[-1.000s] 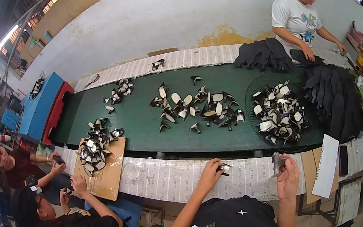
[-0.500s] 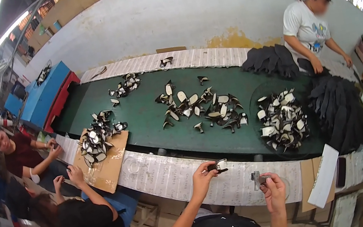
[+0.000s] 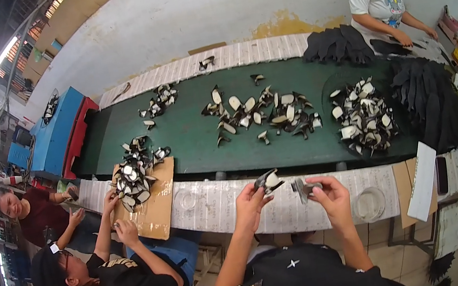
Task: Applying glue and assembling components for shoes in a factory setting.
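My left hand (image 3: 247, 208) is closed on a black shoe heel (image 3: 271, 181) with a pale, flat face, held above the near edge of the table. Close to its right, my right hand (image 3: 333, 196) pinches a small grey T-shaped piece (image 3: 300, 191), whose exact kind I cannot make out. The heel and the grey piece are apart, with a narrow gap between them. Similar black heels with pale faces lie in a loose group (image 3: 273, 114) on the green tabletop (image 3: 180, 142) beyond my hands.
Heels are heaped on a cardboard sheet (image 3: 163, 222) at left, where a co-worker in black (image 3: 125, 284) reaches in. Another heap (image 3: 363, 119) lies at right, beside dark grey pieces (image 3: 427, 102). A clear round dish (image 3: 370, 204) stands right of my right hand.
My hands have come closer together, bringing the heel and the grey piece near each other. The heel has tilted. The view has shifted, and the black-clad co-worker's hand now touches the left heap.
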Demonstrator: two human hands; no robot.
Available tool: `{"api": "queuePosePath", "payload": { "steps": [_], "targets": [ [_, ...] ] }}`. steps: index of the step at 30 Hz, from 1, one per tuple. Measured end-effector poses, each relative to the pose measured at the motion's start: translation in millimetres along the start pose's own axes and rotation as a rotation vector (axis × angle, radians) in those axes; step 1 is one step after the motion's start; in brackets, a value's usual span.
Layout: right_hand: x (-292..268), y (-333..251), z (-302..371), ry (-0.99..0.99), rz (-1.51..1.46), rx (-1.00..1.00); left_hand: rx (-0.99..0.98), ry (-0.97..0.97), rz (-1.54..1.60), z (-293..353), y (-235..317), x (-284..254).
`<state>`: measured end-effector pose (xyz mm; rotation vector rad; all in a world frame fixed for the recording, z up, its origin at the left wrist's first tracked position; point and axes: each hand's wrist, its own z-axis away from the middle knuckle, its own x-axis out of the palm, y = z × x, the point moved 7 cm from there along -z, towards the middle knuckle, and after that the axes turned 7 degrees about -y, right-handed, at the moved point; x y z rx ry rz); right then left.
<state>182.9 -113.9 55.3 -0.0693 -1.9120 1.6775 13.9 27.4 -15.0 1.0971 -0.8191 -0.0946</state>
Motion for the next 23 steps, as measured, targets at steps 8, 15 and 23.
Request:
{"api": "queuePosePath", "payload": {
  "steps": [8,15,23],
  "targets": [
    [64,-31,-4,0.051,0.703,-0.378,-0.034,-0.209,-0.002,-6,35,17],
    [86,-31,-3,0.092,0.863,-0.444,-0.080,-0.295,-0.004,-15,37,14],
    [77,-7,-15,0.117,0.430,-0.226,-0.117,-0.335,0.013,-23,36,8]
  ]
}}
